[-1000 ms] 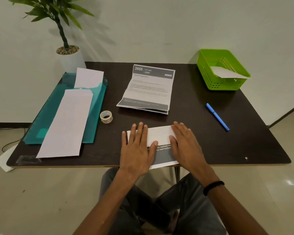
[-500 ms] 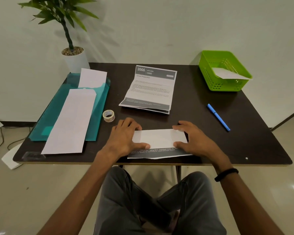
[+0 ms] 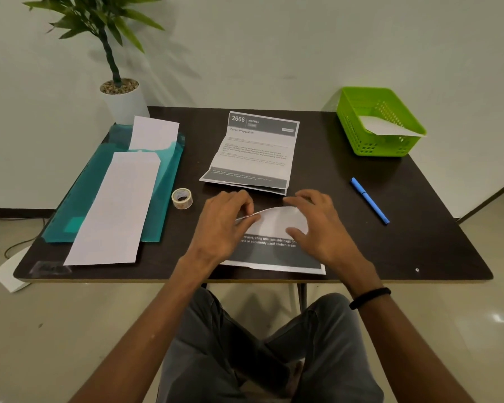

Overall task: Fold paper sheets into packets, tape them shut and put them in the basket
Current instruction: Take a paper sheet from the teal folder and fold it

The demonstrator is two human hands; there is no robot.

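At the far left a potted plant [image 3: 120, 91] is standing at the back corner of the counter [image 3: 419, 228], out of the way of the work. In front of it a teal folder [image 3: 160, 205] is lying flat with a small white sheet [image 3: 154, 133] at its top end and a long white sheet [image 3: 120, 207] resting along it, probably stock waiting to be folded. Just to the right of the folder a roll of tape [image 3: 182, 198] is sitting near the left hand [image 3: 221, 228], likely kept close for sealing.

At the middle of the near edge, the paper being folded [image 3: 274, 251] is lying with its dark printed band facing up. The left hand is pinching the raised white flap at its left end between thumb and curled fingers, and the right hand [image 3: 314, 225] is gripping the flap's right end the same way, so the flap is arching up between them. Judging by this, both hands are bringing the upper part over towards the person to make a fold.

Behind the hands a printed sheet [image 3: 253, 152], creased but open, is lying on the counter, apparently next in line. Further right a blue pen [image 3: 368, 200] is lying on the bare surface. In the back right corner the green basket [image 3: 352, 123] is standing with one white packet [image 3: 387, 126] propped inside it, well apart from the paper in the hands.
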